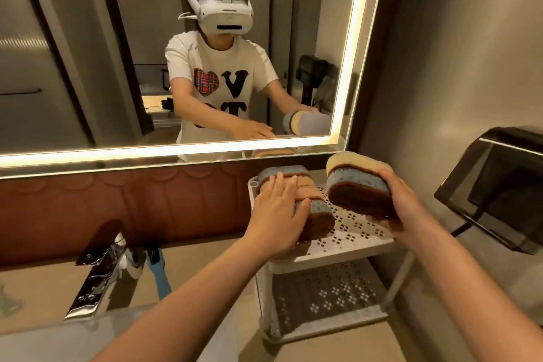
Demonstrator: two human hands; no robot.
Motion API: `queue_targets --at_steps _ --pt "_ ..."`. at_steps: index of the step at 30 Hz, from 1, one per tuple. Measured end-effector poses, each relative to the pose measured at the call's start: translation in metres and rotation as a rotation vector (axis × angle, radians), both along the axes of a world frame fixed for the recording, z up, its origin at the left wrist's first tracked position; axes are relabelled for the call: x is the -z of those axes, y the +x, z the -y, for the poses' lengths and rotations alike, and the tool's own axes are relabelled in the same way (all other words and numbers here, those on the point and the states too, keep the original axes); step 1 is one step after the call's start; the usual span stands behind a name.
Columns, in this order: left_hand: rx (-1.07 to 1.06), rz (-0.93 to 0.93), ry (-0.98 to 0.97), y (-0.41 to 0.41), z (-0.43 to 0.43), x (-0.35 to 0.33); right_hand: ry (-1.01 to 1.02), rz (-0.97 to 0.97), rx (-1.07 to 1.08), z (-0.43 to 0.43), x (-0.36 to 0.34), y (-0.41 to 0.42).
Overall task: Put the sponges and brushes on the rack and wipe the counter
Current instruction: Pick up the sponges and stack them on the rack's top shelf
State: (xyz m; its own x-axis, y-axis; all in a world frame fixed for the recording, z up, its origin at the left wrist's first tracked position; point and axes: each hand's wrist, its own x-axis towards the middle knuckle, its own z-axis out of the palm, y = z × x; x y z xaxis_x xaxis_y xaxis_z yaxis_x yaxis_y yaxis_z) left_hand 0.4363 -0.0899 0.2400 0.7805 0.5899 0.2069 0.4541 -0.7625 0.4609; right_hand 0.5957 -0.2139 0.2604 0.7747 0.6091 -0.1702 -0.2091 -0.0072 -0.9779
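A white two-tier rack (pixel 352 232) with a perforated top shelf stands on the counter at the right. A row of sponges (pixel 305 188), blue, orange and brown, lies on the left part of the top shelf. My left hand (pixel 276 214) rests flat on that row with straight fingers. My right hand (pixel 402 209) grips a stack of sponges (pixel 355 182), yellow on top, blue in the middle, brown below, held just above the right side of the shelf. A blue brush (pixel 157 270) lies on the counter left of the rack.
A chrome faucet (pixel 94 276) stands at the lower left over a sink, with a white object beside it. A lit mirror (pixel 88 67) covers the wall ahead. A black wall-mounted holder (pixel 499 185) juts out at the right. The rack's lower shelf (pixel 323 294) holds nothing.
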Motion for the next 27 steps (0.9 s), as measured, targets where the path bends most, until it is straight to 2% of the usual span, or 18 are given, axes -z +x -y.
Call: queue_targets --at_steps 3,7,17,25,27 --pt "-0.033 -0.040 0.095 0.004 -0.001 0.010 -0.012 -0.005 0.098 -0.004 0.007 0.015" --pt "-0.059 -0.027 0.105 0.007 -0.001 0.016 -0.083 0.098 0.148 -0.015 0.011 0.037" --pt "-0.062 -0.014 0.109 0.006 0.001 0.014 -0.294 0.246 0.136 -0.066 0.019 0.063" --pt "-0.046 0.001 0.105 0.007 0.000 0.016 -0.378 0.294 0.016 -0.086 0.027 0.070" --pt "-0.043 -0.001 0.105 0.007 -0.001 0.016 -0.416 0.368 0.005 -0.090 0.028 0.072"
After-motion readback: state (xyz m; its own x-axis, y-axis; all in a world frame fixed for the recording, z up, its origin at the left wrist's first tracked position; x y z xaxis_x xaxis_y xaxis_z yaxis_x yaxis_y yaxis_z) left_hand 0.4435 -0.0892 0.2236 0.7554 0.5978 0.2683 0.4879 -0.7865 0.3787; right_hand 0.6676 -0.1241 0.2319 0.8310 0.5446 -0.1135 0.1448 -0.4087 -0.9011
